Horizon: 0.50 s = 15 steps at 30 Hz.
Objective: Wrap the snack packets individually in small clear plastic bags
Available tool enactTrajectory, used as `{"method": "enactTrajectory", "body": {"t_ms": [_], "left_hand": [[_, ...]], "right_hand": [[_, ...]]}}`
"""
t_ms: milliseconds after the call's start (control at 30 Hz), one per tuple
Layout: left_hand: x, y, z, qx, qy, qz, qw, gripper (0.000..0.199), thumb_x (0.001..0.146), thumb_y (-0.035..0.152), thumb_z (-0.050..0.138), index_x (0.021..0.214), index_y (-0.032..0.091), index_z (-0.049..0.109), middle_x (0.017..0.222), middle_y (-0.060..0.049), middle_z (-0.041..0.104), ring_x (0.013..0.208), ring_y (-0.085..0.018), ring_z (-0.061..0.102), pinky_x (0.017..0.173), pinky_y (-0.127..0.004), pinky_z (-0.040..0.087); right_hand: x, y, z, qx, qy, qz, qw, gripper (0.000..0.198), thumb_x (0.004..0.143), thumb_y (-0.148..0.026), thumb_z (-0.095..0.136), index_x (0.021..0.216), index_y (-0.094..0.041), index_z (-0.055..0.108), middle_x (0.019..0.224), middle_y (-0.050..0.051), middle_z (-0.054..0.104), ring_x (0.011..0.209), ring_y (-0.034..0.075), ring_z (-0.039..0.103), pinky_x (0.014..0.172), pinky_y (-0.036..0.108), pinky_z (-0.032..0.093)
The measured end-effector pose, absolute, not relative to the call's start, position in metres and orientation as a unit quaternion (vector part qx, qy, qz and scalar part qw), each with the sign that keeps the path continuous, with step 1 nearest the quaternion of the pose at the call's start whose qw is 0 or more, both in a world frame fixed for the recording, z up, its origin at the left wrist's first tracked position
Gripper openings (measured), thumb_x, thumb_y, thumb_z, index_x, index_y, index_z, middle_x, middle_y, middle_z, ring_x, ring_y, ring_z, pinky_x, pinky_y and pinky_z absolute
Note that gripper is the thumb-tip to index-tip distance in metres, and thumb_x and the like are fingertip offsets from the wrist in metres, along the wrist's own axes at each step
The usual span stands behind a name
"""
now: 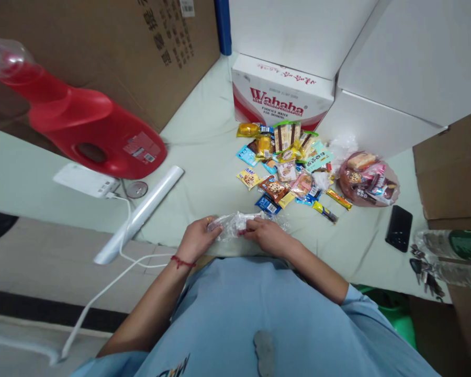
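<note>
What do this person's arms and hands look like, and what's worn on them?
Short light-blue sleeves leave both forearms bare. The left hand and right hand wear no gloves; a thin red bracelet circles the left wrist.

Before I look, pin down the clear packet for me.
Start at the Wahaha box, then the pile of wrapped snacks in front. Nearer the blue shirt is the crinkled clear packet, the only one held by the left hand and right hand.

The bag (229,225) is crinkled, glossy clear plastic, the red bottle (102,123) smooth shiny plastic, the brown carton (102,44) matt cardboard, the shirt (298,314) matt cloth.
</note>
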<state>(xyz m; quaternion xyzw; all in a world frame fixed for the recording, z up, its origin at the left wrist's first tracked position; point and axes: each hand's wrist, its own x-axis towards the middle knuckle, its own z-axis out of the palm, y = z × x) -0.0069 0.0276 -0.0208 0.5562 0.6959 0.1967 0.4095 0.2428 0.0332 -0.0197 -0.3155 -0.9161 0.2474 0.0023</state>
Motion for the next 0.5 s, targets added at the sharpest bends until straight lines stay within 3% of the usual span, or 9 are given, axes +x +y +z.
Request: {"method": "enactTrajectory", "body": {"t_ms": [133, 233, 367, 500], "left_hand": [[0.016, 0.026, -0.012, 0.505, 0.639, 0.299, 0.497, 0.037, 0.074, 0.053, 0.072, 0.09, 0.021, 0.062, 0.07, 0.003, 0.064, 0.063, -0.017, 0.059, 0.06, -0.027, 0.046], [0.046, 0.03, -0.015, 0.555, 0.575, 0.287, 0.528, 0.028, 0.084, 0.041, 0.059, 0.1, 0.019, 0.066, 0.084, -0.002, 0.071, 0.077, -0.02, 0.066, 0.074, -0.032, 0.054], [0.071, 0.027, -0.024, 0.718, 0.529, 0.188, 0.411, 0.036, 0.089, 0.02, 0.042, 0.112, 0.018, 0.07, 0.109, -0.01, 0.071, 0.105, -0.024, 0.067, 0.098, -0.041, 0.054], [0.076, 0.012, -0.026, 0.803, 0.525, 0.058, 0.277, 0.047, 0.091, 0.016, 0.049, 0.136, 0.019, 0.06, 0.124, -0.013, 0.063, 0.101, -0.025, 0.067, 0.081, -0.036, 0.057]], "right_hand": [[0.241, 0.032, -0.023, -0.314, -0.913, 0.258, 0.015, 0.022, 0.104, -0.016, 0.056, 0.106, -0.017, 0.078, 0.108, 0.01, 0.069, 0.104, 0.023, 0.059, 0.094, 0.034, 0.045], [0.245, 0.029, -0.024, -0.324, -0.903, 0.281, 0.034, 0.024, 0.102, -0.013, 0.055, 0.108, -0.018, 0.078, 0.116, 0.01, 0.071, 0.112, 0.024, 0.06, 0.1, 0.036, 0.047], [0.27, 0.017, -0.02, -0.316, -0.884, 0.326, 0.111, 0.029, 0.102, -0.011, 0.051, 0.117, -0.019, 0.074, 0.126, 0.009, 0.071, 0.121, 0.022, 0.06, 0.108, 0.036, 0.047], [0.298, 0.002, -0.022, -0.568, -0.768, 0.215, 0.201, 0.034, 0.103, -0.026, 0.056, 0.135, -0.018, 0.065, 0.13, 0.015, 0.066, 0.12, 0.028, 0.057, 0.106, 0.043, 0.049]]}}
